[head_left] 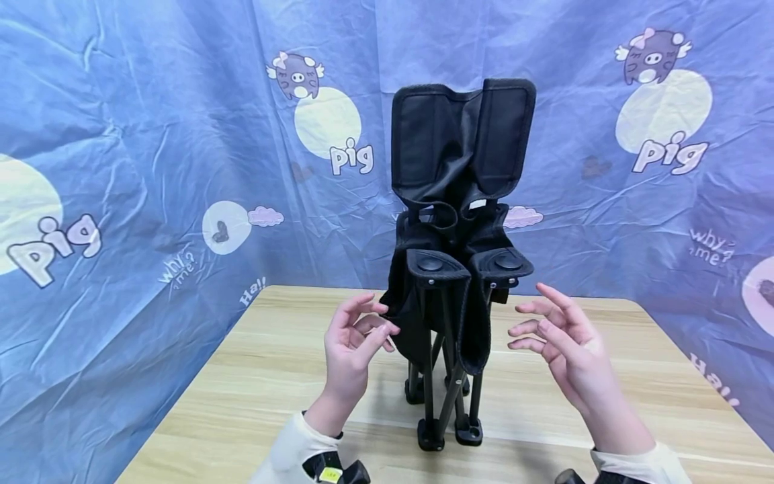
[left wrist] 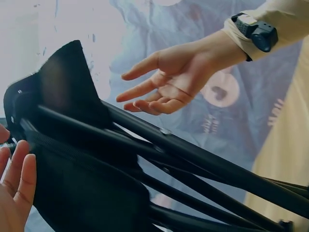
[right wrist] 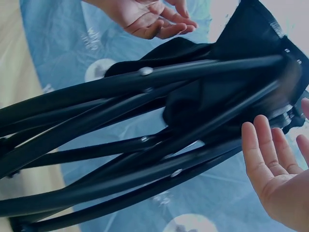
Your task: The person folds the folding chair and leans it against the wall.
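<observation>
A black folding camp chair (head_left: 450, 228) stands upright and mostly folded in the head view, its fabric back raised and its legs drawn close together. My left hand (head_left: 357, 343) is beside the chair's left side, fingers loosely bent and holding nothing. On the other side, my right hand (head_left: 562, 343) hovers apart from the chair with fingers spread. In the left wrist view the dark leg tubes (left wrist: 193, 164) cross between both hands. The right wrist view shows the same crossed tubes (right wrist: 120, 82) with rivets, and relaxed right fingers (right wrist: 263, 150) near the fabric.
The chair's plastic feet (head_left: 431, 435) stand on a wood-grain table (head_left: 272, 376). Behind and around it hangs a blue cloth (head_left: 151, 134) printed with pigs and words. Each wrist wears a dark strap with a small device (left wrist: 263, 36).
</observation>
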`<state>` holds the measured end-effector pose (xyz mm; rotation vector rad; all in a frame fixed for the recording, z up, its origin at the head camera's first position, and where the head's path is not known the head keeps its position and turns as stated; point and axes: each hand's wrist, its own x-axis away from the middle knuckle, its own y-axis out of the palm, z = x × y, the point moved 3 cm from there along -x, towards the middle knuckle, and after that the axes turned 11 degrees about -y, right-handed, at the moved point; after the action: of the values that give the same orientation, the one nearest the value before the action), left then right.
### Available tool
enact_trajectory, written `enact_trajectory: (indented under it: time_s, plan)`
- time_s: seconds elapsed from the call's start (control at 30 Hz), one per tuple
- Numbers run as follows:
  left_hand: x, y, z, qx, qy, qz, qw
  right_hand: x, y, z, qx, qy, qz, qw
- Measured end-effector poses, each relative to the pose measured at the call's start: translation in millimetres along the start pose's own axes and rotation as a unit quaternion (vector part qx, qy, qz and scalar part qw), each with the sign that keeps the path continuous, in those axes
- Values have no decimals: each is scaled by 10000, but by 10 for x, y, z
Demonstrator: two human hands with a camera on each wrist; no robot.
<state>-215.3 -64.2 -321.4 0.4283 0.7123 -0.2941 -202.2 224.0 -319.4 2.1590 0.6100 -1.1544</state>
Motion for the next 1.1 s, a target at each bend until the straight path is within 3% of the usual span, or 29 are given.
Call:
enact_trajectory:
  time_s: [0.2, 0.3, 0.5, 0.77, 0.87, 1.0, 1.1]
  plan:
    - [148, -78, -135, -49, -120, 75, 9999, 186, -78, 73, 611, 509, 265, 9965]
    - [229, -116, -226, -134, -263, 224, 9993, 271, -112, 113, 568, 671, 367, 9955]
    - [409, -206, -445, -345, -861, 613, 9938, 475, -188, 218, 927, 1052, 611, 9882]
    - [643, -304, -709, -814, -1573, 714, 9816, 760, -338, 388, 1474, 1790, 791, 9695]
    - [719, -341, -793, -1115, -2195, 776, 9661, 864, -374, 442, 1675, 2098, 847, 9596]
    - [799, -382, -888, -1454, -3212, 860, 9318, 991, -402, 501, 2010, 2655, 1004, 9376]
    - [863, -404, -960, -1575, -3724, 781, 9113, 1075, -418, 531, 1942, 2925, 932, 9317]
